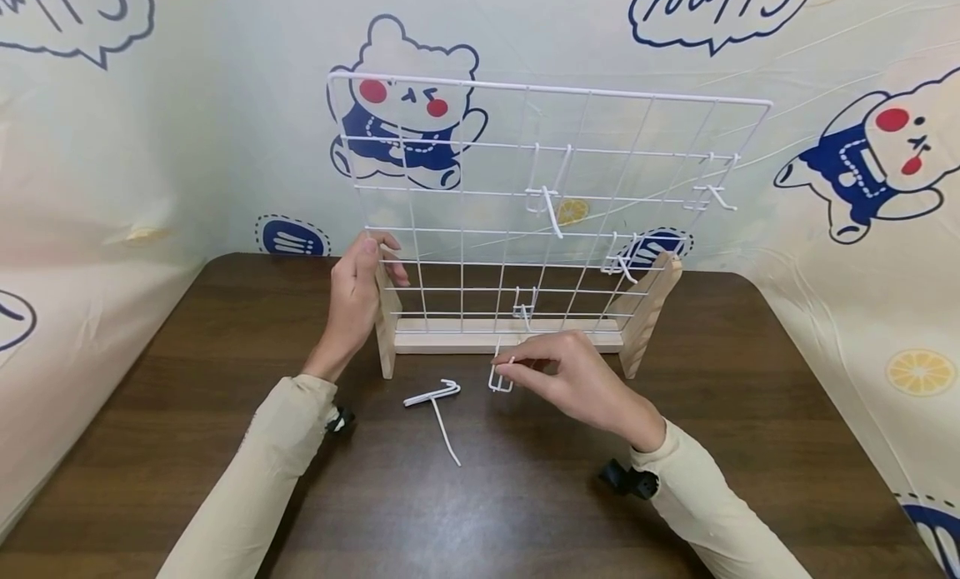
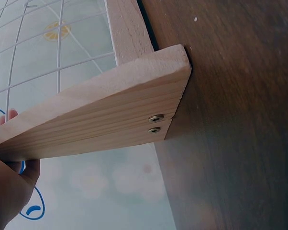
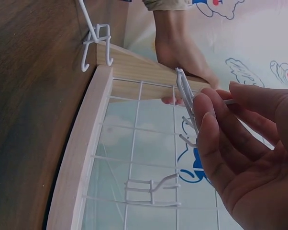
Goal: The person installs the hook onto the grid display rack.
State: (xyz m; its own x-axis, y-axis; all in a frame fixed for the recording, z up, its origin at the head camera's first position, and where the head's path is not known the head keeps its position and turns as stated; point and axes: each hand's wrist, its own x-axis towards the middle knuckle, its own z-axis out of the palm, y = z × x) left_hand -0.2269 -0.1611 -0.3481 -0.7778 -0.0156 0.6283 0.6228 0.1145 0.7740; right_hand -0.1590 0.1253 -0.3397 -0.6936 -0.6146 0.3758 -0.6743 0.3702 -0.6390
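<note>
My left hand (image 1: 356,287) grips the upper part of the wooden side panel (image 2: 110,108) at the left end of a white wire grid rack (image 1: 551,88). In the left wrist view, fingers show on both sides of that panel. In front of the rack, my right hand (image 1: 577,383) pinches a white wire hook (image 3: 185,91) between thumb and fingers, its frame hanging low near the bottom board. Another white hook (image 1: 432,397) lies loose on the table, between my forearms, its long prong pointing toward me.
Several white hooks hang on the grid: one upper middle (image 1: 551,208), one upper right (image 1: 708,194), others lower down. A wooden base board (image 1: 450,342) joins the left panel to the right panel (image 1: 651,312). A printed cloth (image 1: 262,129) stands behind the brown table (image 1: 465,529).
</note>
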